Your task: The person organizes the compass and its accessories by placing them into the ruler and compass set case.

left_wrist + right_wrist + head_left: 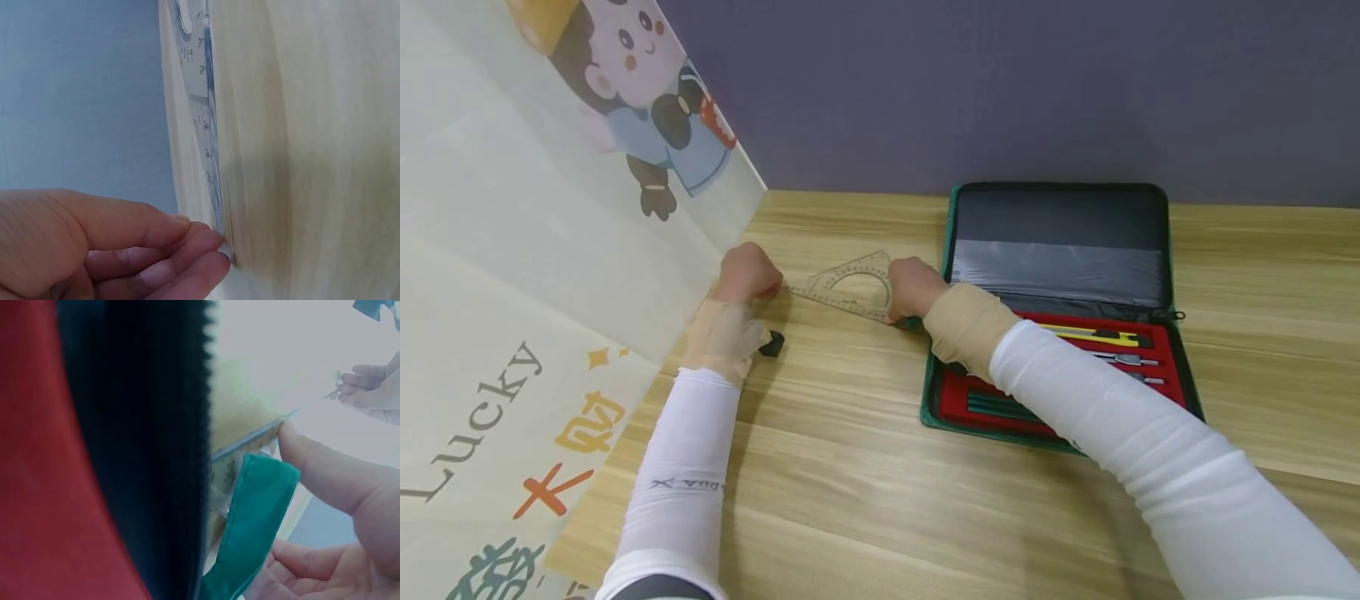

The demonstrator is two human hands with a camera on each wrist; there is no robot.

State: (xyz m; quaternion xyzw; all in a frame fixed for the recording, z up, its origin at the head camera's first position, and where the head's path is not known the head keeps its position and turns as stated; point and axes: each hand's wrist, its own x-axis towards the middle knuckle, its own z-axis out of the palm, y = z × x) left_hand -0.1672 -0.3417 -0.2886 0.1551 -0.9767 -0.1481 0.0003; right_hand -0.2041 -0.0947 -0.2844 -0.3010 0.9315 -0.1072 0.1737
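Note:
A clear set square (831,293) with a protractor arc cut in it spans the gap between both hands, close over the wooden table. My left hand (749,272) pinches its narrow pointed tip; in the left wrist view the thumb (137,222) meets the fingertips right at that tip. At the wider end, my right hand (914,287) grips the edge, its thumb (312,459) along the ruler's side in the right wrist view. A green fabric tab (256,519) of the case hangs in front of the right fingers and partly hides them.
Beside the right forearm lies an open zip case (1060,221) with a red tray (951,408). The tray holds a yellow utility knife (1097,335), metal drawing tools (1127,359) and green pencils (1000,405). A printed panel (587,275) borders the left; a dark wall (1000,92) stands behind.

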